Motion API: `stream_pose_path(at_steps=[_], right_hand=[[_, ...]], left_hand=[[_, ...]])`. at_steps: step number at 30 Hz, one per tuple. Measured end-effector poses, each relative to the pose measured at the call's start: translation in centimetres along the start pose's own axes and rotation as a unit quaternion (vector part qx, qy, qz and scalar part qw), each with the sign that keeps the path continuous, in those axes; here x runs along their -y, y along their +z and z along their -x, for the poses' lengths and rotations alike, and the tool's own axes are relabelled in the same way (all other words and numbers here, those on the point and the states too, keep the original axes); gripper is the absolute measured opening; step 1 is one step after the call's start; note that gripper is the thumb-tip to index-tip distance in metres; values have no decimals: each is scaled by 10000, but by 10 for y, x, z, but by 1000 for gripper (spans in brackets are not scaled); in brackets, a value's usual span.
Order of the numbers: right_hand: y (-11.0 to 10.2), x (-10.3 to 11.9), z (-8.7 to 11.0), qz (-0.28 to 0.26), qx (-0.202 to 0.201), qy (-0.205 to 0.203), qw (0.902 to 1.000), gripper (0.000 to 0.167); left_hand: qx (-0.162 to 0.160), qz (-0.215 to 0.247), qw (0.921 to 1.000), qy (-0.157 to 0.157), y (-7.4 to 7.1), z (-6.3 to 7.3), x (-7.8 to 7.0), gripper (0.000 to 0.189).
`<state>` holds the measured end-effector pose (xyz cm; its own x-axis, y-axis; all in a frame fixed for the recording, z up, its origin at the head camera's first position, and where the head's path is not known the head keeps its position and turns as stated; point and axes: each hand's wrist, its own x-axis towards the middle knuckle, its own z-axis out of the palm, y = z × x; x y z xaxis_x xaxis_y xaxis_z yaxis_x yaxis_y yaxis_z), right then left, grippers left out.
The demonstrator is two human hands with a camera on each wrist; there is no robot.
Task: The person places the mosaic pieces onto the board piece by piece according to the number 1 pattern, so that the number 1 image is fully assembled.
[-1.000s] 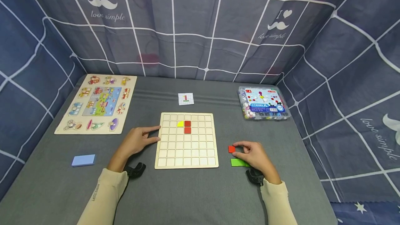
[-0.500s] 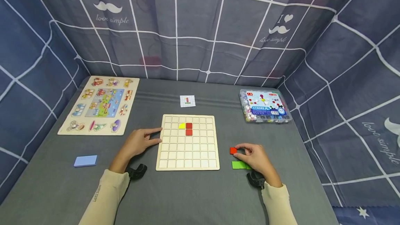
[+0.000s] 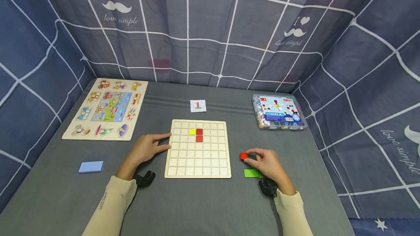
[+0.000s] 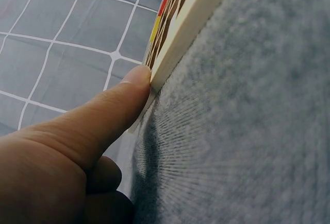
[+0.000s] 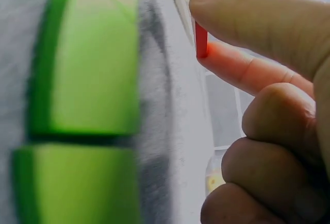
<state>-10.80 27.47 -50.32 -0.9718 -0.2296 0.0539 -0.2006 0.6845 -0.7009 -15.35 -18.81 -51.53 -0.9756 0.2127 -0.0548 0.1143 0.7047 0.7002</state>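
My right hand pinches a small red square tile between thumb and index finger; in the right wrist view the red tile shows edge-on. Just below that hand lie green tiles, partly covered by it. A wooden grid board sits in the middle of the table, holding a yellow tile beside two red tiles, one above the other. With index finger and thumb stretched out, my left hand touches the board's left edge. In the left wrist view the thumb meets the board's side.
Behind the board lies a small printed pattern card. A picture puzzle board is at the back left, with a blue block in front of it. At the back right stands a clear plastic case of small parts. Curtains surround the table.
The head view has shifted slightly. My right hand has moved the red tile a little to the left, closer to the board. My left hand stays at the board's edge.
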Motion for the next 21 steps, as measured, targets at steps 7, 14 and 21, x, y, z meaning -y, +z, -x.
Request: stream_pose_path(at_steps=[7,14,21], right_hand=[[-2,11,-8,67,-75,-86,9999,23],[-1,25,-21,222,-170,-332,9991,24],[3,35,-34,187,-193,-520,9983,23]], left_hand=[[16,-31,10000,0,0,0,-1,56],[-12,39,10000,0,-1,1,-2,56],[-48,20,10000,43,-1,1,-1,56]])
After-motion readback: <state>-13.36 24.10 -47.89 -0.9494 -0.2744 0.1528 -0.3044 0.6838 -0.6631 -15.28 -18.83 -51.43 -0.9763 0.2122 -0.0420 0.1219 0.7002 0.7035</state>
